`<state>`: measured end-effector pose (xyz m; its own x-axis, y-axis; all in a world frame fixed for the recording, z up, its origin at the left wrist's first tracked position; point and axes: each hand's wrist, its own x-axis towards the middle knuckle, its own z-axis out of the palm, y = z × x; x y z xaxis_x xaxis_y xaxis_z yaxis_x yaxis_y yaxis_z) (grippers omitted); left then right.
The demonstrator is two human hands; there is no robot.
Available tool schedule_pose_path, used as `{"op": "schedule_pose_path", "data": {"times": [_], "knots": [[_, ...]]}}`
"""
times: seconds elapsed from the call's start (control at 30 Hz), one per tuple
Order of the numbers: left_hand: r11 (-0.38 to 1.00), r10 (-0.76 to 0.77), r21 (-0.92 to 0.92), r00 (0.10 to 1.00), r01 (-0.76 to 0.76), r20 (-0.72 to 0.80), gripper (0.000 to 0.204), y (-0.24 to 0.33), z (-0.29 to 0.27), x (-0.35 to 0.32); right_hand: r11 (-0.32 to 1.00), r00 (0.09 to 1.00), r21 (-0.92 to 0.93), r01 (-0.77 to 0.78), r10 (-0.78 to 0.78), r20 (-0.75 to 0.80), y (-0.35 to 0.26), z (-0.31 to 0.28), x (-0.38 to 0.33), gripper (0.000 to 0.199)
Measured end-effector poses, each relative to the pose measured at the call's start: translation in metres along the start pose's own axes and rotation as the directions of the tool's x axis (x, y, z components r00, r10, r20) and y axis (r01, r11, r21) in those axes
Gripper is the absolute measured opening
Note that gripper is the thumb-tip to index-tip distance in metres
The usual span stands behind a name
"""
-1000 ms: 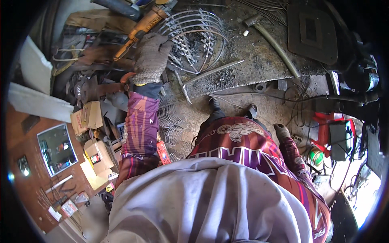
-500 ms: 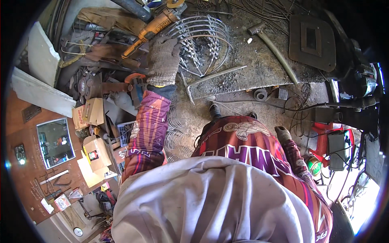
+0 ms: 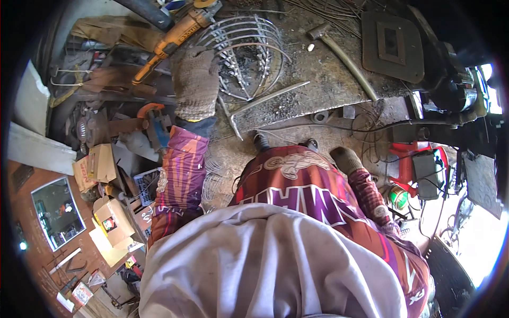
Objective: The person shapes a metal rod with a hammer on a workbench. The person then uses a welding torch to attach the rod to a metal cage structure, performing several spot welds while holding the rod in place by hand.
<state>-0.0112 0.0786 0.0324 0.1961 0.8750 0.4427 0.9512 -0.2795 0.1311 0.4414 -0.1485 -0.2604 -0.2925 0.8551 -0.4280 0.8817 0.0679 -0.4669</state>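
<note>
My left hand, in a knitted grey-brown work glove, reaches forward to the left end of the workbench. Its fingers are curled out of sight, so what it grips, if anything, is hidden. Just left of it lies an orange angle grinder; to its right is a round frame of bent metal rods with two rows of short welded bars. A T-shaped metal rod piece rests by the bench's near edge. My right hand, gloved too, hangs low at my right side, away from the bench, its fingers not clear.
A hammer and a dark welding shield lie on the bench's right part. Cables run below its edge. Red-framed equipment stands at right. Cardboard boxes and a blue power tool sit at left.
My view has shifted, so the bench and its things sit further left in the picture. My right hand has come slightly forward. My left hand stays beside the grinder and the rod frame.
</note>
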Motion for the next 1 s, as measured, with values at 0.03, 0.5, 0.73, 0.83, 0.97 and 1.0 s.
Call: {"op": "schedule_pose_path", "data": {"times": [0.03, 0.5, 0.73, 0.83, 0.97, 1.0], "knots": [[0.999, -0.027, 0.017, 0.999, 0.027, -0.026, 0.024, -0.011, -0.002, -0.017, 0.973, 0.996, 0.233, -0.010, 0.032, -0.088, -0.095, -0.081, 0.001, 0.026], [0.984, -0.076, -0.166, 0.991, 0.057, -0.110, 0.024, -0.001, 0.005, -0.011, 0.820, 0.927, -0.567, -0.084, -0.144, -0.345, -0.215, -0.305, 0.195, 0.032], [0.960, -0.154, -0.257, 0.975, 0.110, -0.158, 0.029, -0.006, 0.022, -0.021, 0.923, 0.897, -0.378, 0.073, -0.226, -0.380, -0.227, -0.308, 0.181, 0.039], [0.990, -0.036, -0.142, 0.981, 0.009, -0.191, 0.027, -0.010, 0.016, -0.022, 0.967, 0.890, 0.051, 0.250, -0.208, -0.407, -0.268, -0.304, 0.171, 0.037], [0.995, -0.047, -0.095, 0.996, 0.039, -0.076, 0.028, -0.015, 0.017, -0.015, 0.900, 0.823, 0.000, 0.436, -0.399, -0.403, -0.334, -0.309, 0.164, 0.030], [0.995, -0.047, -0.088, 0.996, 0.040, -0.076, 0.028, -0.012, 0.013, -0.015, 0.861, 0.782, -0.024, 0.508, -0.473, -0.405, -0.334, -0.307, 0.176, 0.039]]}}
